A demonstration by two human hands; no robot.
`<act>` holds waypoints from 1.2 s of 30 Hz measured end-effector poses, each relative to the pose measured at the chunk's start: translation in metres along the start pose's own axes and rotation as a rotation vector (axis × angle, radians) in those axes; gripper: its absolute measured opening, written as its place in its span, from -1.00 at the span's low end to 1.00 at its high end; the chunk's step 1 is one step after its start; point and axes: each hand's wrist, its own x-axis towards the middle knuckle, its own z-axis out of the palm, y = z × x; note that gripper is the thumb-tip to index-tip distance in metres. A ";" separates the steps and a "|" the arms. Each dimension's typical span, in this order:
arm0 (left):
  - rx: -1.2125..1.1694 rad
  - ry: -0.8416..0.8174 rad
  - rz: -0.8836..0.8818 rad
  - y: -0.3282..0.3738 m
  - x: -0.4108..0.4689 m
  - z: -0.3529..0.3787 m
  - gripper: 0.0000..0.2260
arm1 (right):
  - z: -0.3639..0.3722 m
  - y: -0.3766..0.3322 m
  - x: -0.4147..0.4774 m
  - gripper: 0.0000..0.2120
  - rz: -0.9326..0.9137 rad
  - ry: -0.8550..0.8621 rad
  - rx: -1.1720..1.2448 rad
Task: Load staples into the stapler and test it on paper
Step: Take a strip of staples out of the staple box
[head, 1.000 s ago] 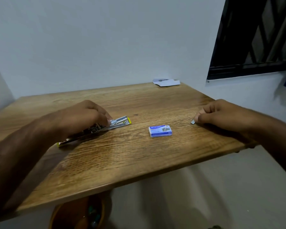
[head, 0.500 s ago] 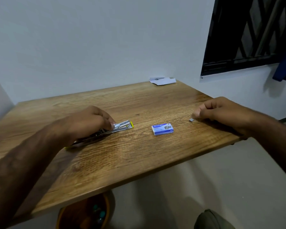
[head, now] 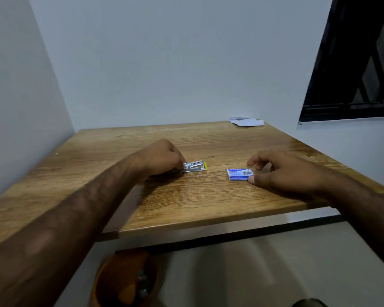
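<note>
A small metal stapler (head: 195, 166) with a yellow tip lies on the wooden table (head: 186, 202). My left hand (head: 162, 158) is closed over its rear half and holds it flat; only the front end shows. A small blue staple box (head: 239, 174) lies to its right. My right hand (head: 282, 171) hovers at the box's right end, fingers spread, thumb tip touching the box's near right corner. Folded white paper (head: 246, 121) rests at the table's far edge by the wall.
White walls close the table in at the back and left. A dark window with a grille (head: 353, 63) is at the upper right. An orange-brown bin (head: 124, 282) stands on the floor under the table's front edge.
My right hand has moved left from the table's right side to the staple box and opened its fingers; the small staple strip it held is out of sight. My left hand has stayed on the stapler.
</note>
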 end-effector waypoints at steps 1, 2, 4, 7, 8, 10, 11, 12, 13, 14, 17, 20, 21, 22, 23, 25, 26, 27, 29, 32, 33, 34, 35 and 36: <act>-0.001 -0.004 0.001 0.000 -0.001 -0.001 -0.85 | 0.001 -0.001 0.002 -0.66 -0.019 -0.010 0.017; -0.006 -0.006 0.002 -0.001 -0.002 -0.002 -0.86 | 0.002 -0.002 0.004 -0.69 -0.043 -0.026 0.038; -0.016 -0.013 0.001 -0.002 -0.002 -0.004 -0.88 | 0.006 -0.003 0.008 -0.77 -0.095 -0.059 0.060; -0.022 -0.008 -0.012 -0.004 0.003 -0.004 -0.90 | 0.012 0.000 0.011 -0.78 -0.135 -0.043 0.070; -0.023 0.001 -0.020 -0.003 0.006 -0.004 -0.89 | 0.015 0.002 0.011 -0.78 -0.144 -0.017 0.077; -0.033 0.015 -0.028 -0.004 0.011 -0.003 -0.87 | 0.020 0.007 0.010 -0.79 -0.171 0.033 0.083; -0.030 0.014 -0.029 -0.005 0.013 -0.002 -0.87 | 0.021 0.009 0.010 -0.78 -0.182 0.049 0.081; -0.023 0.004 -0.031 -0.005 0.014 -0.003 -0.87 | 0.023 0.011 0.009 -0.77 -0.190 0.061 0.076; -0.020 -0.017 -0.036 -0.005 0.014 -0.003 -0.87 | 0.024 0.012 0.009 -0.76 -0.196 0.072 0.072; -0.017 -0.042 -0.042 -0.004 0.014 -0.004 -0.87 | 0.025 0.013 0.009 -0.75 -0.200 0.082 0.068; 0.103 0.077 0.051 0.000 0.009 -0.011 -0.88 | 0.026 0.014 0.010 -0.71 -0.212 0.098 0.072; 0.189 0.554 0.314 0.016 -0.014 -0.007 -0.89 | 0.026 0.016 0.012 -0.66 -0.224 0.098 0.065; 0.133 0.571 0.370 0.023 -0.023 0.000 -0.89 | 0.026 0.018 0.013 -0.67 -0.230 0.097 0.075; 0.097 0.500 0.398 0.029 -0.031 0.010 -0.89 | 0.025 0.019 0.014 -0.69 -0.237 0.095 0.096; 0.089 0.374 0.390 0.034 -0.037 0.023 -0.89 | 0.025 0.019 0.014 -0.72 -0.242 0.092 0.118; 0.176 0.144 0.317 0.038 -0.041 0.050 -0.75 | 0.024 0.019 0.013 -0.74 -0.248 0.084 0.140; 0.248 0.078 0.292 0.038 -0.038 0.061 -0.62 | 0.024 0.019 0.013 -0.75 -0.251 0.080 0.141; 0.294 0.043 0.277 0.037 -0.035 0.069 -0.53 | 0.024 0.018 0.013 -0.75 -0.254 0.077 0.139; 0.296 0.052 0.265 0.037 -0.028 0.075 -0.51 | 0.025 0.017 0.013 -0.76 -0.260 0.073 0.126; 0.230 0.104 0.277 0.032 -0.022 0.076 -0.69 | 0.023 0.016 0.012 -0.76 -0.287 0.047 0.089; 0.172 0.119 0.277 0.030 -0.022 0.076 -0.74 | 0.022 0.014 0.011 -0.76 -0.295 0.041 0.082; 0.108 0.134 0.274 0.028 -0.022 0.076 -0.78 | 0.021 0.014 0.011 -0.77 -0.299 0.039 0.078; 0.053 0.145 0.268 0.026 -0.022 0.075 -0.80 | 0.020 0.013 0.011 -0.77 -0.301 0.043 0.082; 0.023 0.154 0.265 0.024 -0.024 0.073 -0.81 | 0.019 0.013 0.010 -0.76 -0.298 0.053 0.091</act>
